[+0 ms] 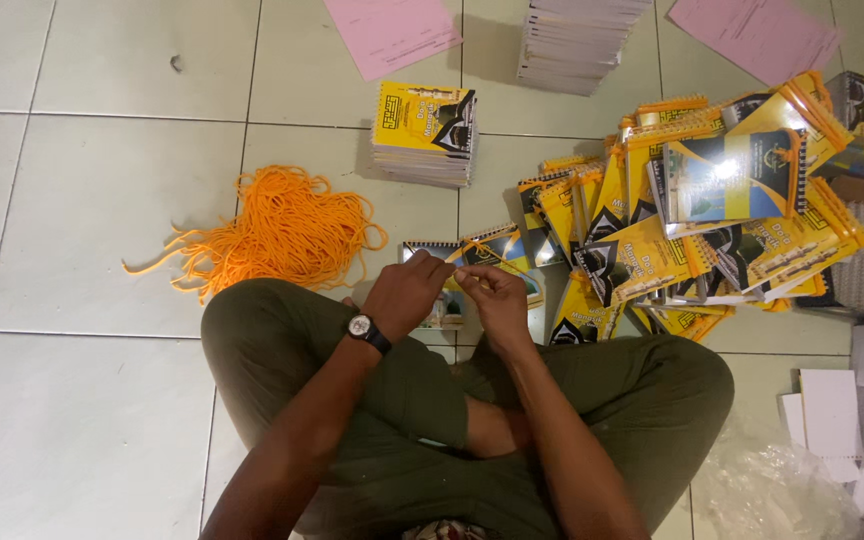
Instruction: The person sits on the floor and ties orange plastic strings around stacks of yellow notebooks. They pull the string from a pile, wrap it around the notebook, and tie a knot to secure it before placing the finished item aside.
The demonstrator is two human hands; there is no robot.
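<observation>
Overhead view of a person seated cross-legged on a tiled floor point(72, 200). The left hand point(407, 293), a wristwatch point(364, 328) at its wrist, and the right hand point(497, 295) meet just in front of the knees, each pinched narrowly on a short orange cord point(492, 255) stretched between the fingertips. Directly beyond the hands lies a spiral-bound booklet point(492, 250) with a yellow cover, the landmark here. Left of this booklet rests a loose tangle of orange cords point(287, 230); beyond it stands a neat stack of booklets point(424, 133); to its right spreads a disordered heap of booklets point(712, 225). Pink sheets point(392, 32) lie farther beyond, near the upper edge.
</observation>
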